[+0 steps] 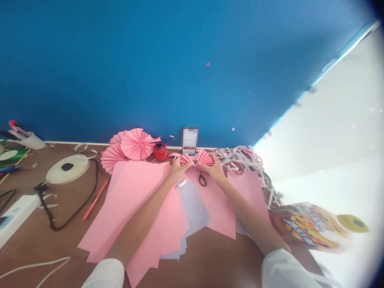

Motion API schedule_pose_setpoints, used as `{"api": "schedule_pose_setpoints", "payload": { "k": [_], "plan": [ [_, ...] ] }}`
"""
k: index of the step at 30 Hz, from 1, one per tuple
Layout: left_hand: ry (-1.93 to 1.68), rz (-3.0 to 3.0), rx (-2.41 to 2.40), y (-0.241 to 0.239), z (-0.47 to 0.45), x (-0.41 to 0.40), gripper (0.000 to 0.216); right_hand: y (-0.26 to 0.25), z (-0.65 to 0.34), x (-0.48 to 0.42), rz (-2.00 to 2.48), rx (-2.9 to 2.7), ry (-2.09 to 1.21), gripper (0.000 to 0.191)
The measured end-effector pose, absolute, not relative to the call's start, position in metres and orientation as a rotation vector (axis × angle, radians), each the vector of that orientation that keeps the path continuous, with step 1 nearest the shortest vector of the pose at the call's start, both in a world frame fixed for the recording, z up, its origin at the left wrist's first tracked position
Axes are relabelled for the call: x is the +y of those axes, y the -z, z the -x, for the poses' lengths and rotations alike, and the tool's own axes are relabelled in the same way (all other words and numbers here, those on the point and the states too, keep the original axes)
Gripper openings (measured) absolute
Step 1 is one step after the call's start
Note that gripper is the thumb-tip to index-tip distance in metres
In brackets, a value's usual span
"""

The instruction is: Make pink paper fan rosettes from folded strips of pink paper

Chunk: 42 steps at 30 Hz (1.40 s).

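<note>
Left hand point(179, 169) and right hand point(216, 168) pinch opposite ends of the pleated pink paper point(205, 157), near the tabletop's point(216, 260) back edge! Fanning seems underway; the next move likely needs even finger pressure.

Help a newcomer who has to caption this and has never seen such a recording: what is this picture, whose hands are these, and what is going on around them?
There is no machine here: these are a person's own bare hands. The one picture comes from a camera worn on their head, looking forward and down.

The left hand and right hand hold a pink pleated paper piece between them, fanned out on both sides like a bow.

On the brown tabletop below lie flat pink paper sheets and pale blue paper sheets. Round pink pleated paper rosettes sit to the left, tangled white paper strips to the right. A dark upright phone stands by the blue wall.
</note>
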State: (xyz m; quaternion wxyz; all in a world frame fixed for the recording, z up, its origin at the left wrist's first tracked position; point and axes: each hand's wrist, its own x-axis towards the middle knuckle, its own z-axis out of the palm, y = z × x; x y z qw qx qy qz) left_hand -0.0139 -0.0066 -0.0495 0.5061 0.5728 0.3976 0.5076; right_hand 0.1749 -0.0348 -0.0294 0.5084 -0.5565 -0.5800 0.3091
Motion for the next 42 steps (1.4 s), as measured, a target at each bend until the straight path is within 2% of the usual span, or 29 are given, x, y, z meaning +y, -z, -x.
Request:
{"api": "schedule_pose_setpoints", "payload": {
  "k": [4,17,23,27,32,37,42],
  "plan": [
    [-1.181,-1.416,0.941,0.048,0.014,-0.008,0.035,0.027,-0.179,-0.033,1.392,-1.475,-0.757,0.06],
    [-1.238,-1.36,0.977,0.042,0.01,-0.013,0.038,0.022,-0.186,-0.033,1.35,-1.62,-0.833,0.059],
    [-1.274,-1.284,1.029,0.047,0.01,-0.009,0.038,0.026,-0.182,-0.031,1.343,-1.51,-0.828,0.063],
    [-1.343,-1.082,0.981,0.052,0.011,-0.004,0.039,0.03,-0.175,-0.031,1.207,-1.314,-0.98,0.067],
    [-1.426,-0.927,0.835,0.055,0.01,0.0,0.047,0.028,-0.165,-0.037,1.143,-1.346,-0.996,0.055],
    [-1.259,-0.846,0.71,0.056,0.004,-0.004,0.047,0.026,-0.156,-0.043,1.173,-1.317,-0.778,0.061],
    [-1.194,-0.773,0.681,0.055,-0.001,-0.013,0.042,0.033,-0.151,-0.045,1.118,-1.297,-0.938,0.049]
  ]
}}
